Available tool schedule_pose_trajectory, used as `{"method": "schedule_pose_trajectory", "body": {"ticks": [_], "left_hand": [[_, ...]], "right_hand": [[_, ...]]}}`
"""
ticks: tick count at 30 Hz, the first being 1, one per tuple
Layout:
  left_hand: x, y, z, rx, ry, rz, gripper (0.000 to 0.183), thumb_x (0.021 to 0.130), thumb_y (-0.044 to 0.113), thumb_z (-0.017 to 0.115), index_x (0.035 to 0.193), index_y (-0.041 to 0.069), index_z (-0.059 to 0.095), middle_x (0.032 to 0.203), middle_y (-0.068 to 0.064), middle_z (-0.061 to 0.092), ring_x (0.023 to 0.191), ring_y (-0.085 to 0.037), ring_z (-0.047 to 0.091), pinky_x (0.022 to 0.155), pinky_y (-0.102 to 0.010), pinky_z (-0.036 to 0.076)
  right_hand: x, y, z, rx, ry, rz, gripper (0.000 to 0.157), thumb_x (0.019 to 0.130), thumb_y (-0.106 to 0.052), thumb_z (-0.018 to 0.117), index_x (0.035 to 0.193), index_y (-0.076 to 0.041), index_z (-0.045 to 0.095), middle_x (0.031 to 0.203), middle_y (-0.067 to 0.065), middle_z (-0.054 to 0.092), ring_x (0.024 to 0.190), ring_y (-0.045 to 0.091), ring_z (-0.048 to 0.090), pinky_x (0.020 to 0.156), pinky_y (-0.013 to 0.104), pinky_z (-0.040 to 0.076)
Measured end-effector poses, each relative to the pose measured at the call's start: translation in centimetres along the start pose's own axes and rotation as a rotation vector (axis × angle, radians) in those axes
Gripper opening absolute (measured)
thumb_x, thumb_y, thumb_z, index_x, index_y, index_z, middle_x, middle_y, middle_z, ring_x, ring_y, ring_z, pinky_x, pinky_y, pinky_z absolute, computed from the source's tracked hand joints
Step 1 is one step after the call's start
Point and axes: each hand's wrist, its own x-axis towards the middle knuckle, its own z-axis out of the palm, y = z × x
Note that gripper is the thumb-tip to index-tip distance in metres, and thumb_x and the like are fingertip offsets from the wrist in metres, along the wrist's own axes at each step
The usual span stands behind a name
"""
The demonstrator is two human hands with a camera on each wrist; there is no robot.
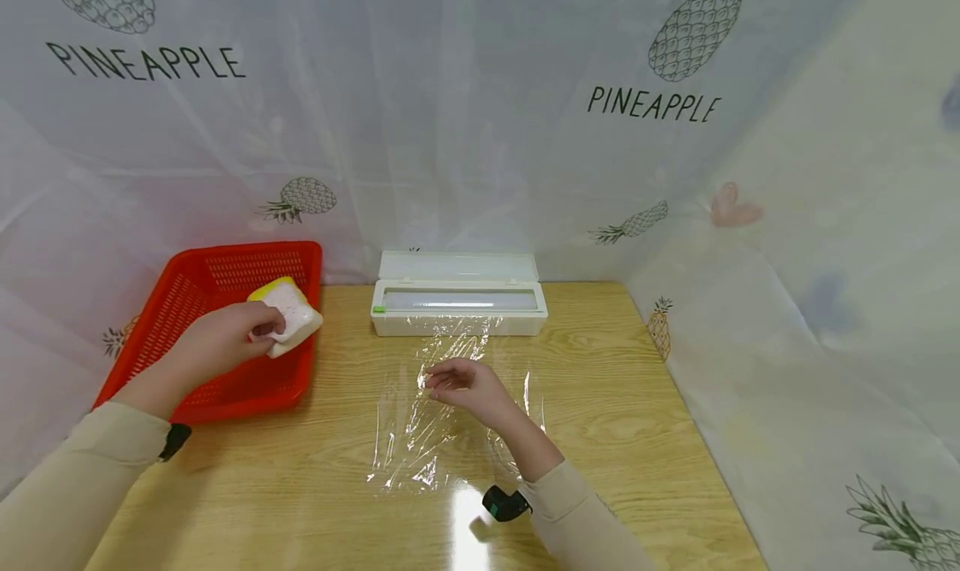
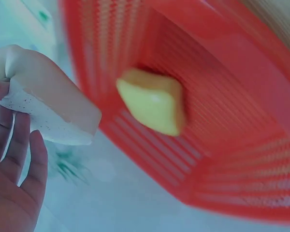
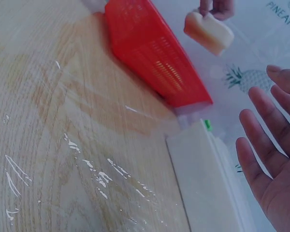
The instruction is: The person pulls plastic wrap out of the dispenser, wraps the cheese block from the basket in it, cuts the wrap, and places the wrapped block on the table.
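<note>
Head view: left hand [image 1: 225, 339] pinches toast-shaped piece [image 1: 298, 314], raised near red basket [image 1: 316, 269], table's left side. Cling film [image 1: 411, 439] lies right of it, running toward near edge; right hand [image 1: 477, 391] nearer film, relaxed, empty.

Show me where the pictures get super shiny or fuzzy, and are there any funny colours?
Head view: a bright white glare on the table near the bottom edge, and sparkly glints on the film; left wrist view: the basket and yellow block look fuzzy, with a bluish tint in the background; right wrist view: white glints on the film again, bluish background too.
</note>
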Motion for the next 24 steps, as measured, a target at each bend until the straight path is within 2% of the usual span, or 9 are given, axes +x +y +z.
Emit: {"method": "schedule_pose_trajectory", "body": {"ticks": [3,6,12,18,21,24], "left_hand": [[0.7,1.8,0.7,-0.006,0.011,0.056,0.020,0.079,0.006,0.078,0.090,0.016,0.066,0.085,0.006,0.061,0.077,-0.016,0.054,0.069,-0.037,0.050],[1.4,3.5,1.7,-0.025,0.013,0.104,0.022,0.078,0.004,0.079,0.089,0.017,0.065,0.085,0.008,0.060,0.079,-0.015,0.055,0.071,-0.037,0.051],[2.3,6.8,4.4,-0.077,-0.025,0.209,0.024,0.078,0.004,0.080,0.089,0.020,0.065,0.084,0.013,0.058,0.079,-0.011,0.054,0.071,-0.033,0.051],[2.9,9.8,7.2,-0.114,-0.020,0.358,0.023,0.079,0.005,0.079,0.086,0.022,0.064,0.084,0.015,0.057,0.077,-0.007,0.053,0.068,-0.030,0.049],[3.3,11.0,8.3,-0.128,-0.013,0.421,0.022,0.079,0.006,0.079,0.085,0.022,0.064,0.085,0.014,0.058,0.076,-0.007,0.054,0.067,-0.029,0.048],[3.7,12.2,9.1,-0.147,-0.012,0.452,0.021,0.079,0.007,0.079,0.086,0.022,0.065,0.086,0.014,0.060,0.076,-0.007,0.054,0.066,-0.028,0.048]], "right_hand": [[-0.3,0.3,-0.1,0.025,0.018,0.002,0.030,0.086,0.003,0.069,0.114,0.011,0.063,0.103,0.025,0.067,0.090,0.023,0.065,0.082,0.029,0.053],[-0.2,1.6,-0.4,0.047,0.041,0.016,0.031,0.086,0.003,0.069,0.115,0.011,0.062,0.105,0.025,0.066,0.091,0.022,0.064,0.083,0.029,0.053],[0.0,4.0,-0.6,0.090,0.068,0.035,0.034,0.086,0.003,0.070,0.119,0.008,0.062,0.112,0.026,0.064,0.096,0.026,0.064,0.084,0.031,0.053],[-0.5,4.5,-0.5,0.241,-0.007,0.113,0.061,0.084,0.006,0.070,0.140,-0.003,0.048,0.129,0.029,0.052,0.113,0.045,0.056,0.087,0.037,0.053],[-0.9,4.8,-0.5,0.311,-0.059,0.136,0.068,0.084,0.006,0.068,0.146,-0.010,0.043,0.139,0.026,0.046,0.116,0.045,0.055,0.090,0.042,0.052],[-1.4,5.2,-0.4,0.321,-0.090,0.118,0.066,0.086,0.005,0.067,0.146,-0.009,0.044,0.151,0.021,0.034,0.119,0.039,0.055,0.092,0.044,0.050]]}}
